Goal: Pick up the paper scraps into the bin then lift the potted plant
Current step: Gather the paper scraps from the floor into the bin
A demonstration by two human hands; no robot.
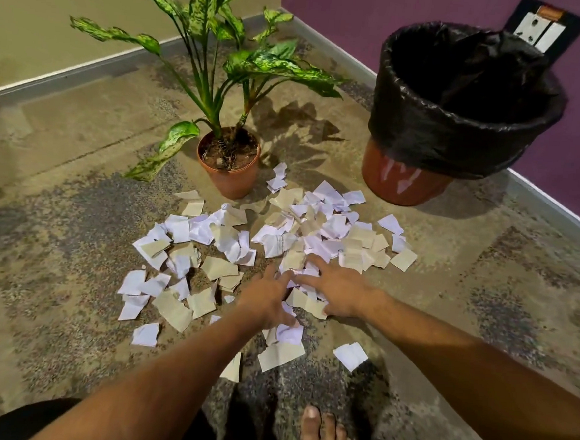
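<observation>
mottled brown carpet floor [58, 224] in a room corner, olive wall at far left, purple wall at far right with one wall socket [544, 29]

paper scraps [315, 228] spread on the carpet in the middle, white and beige, too many to count, some overlapping; none seen inside the bin from here

one bin [461, 104] at far right, lined with a black bag, mouth open, standing near the right edge of the scraps

one potted plant [229, 160] at far centre, in a terracotta pot, upright, just beside the far edge of the scraps

left hand [269, 297] and right hand [335, 291] both low on the near side of the pile, fingers spread and fairly straight, touching scraps, nothing gripped yet; fingertips nearly meeting

one bare foot [325, 435] at near edge

scraps probably very light, thin, easy to slip out: better scooped together between both palms than pinched singly

pot likely heavier, with loose soil; safest held round the pot wall, not by the soft leaves
</observation>
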